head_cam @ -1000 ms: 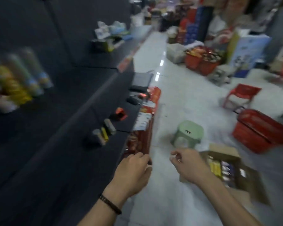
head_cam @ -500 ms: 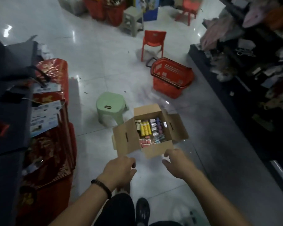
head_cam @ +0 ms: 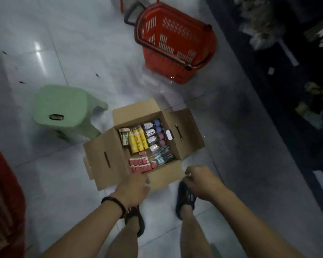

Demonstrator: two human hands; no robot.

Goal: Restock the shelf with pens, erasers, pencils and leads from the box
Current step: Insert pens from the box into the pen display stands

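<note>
The open cardboard box (head_cam: 104, 157) sits on the floor (head_cam: 60, 183) just ahead of my hands, packed with yellow tubes (head_cam: 137, 140) and small red packs (head_cam: 140, 165). My left hand (head_cam: 132, 189) is over the box's near flap, fingers loosely bent and holding nothing; I cannot tell if it touches the cardboard. My right hand (head_cam: 201, 181) hangs just right of that flap, loosely curled, empty. A green stool (head_cam: 63, 107) stands beyond my left hand.
</note>
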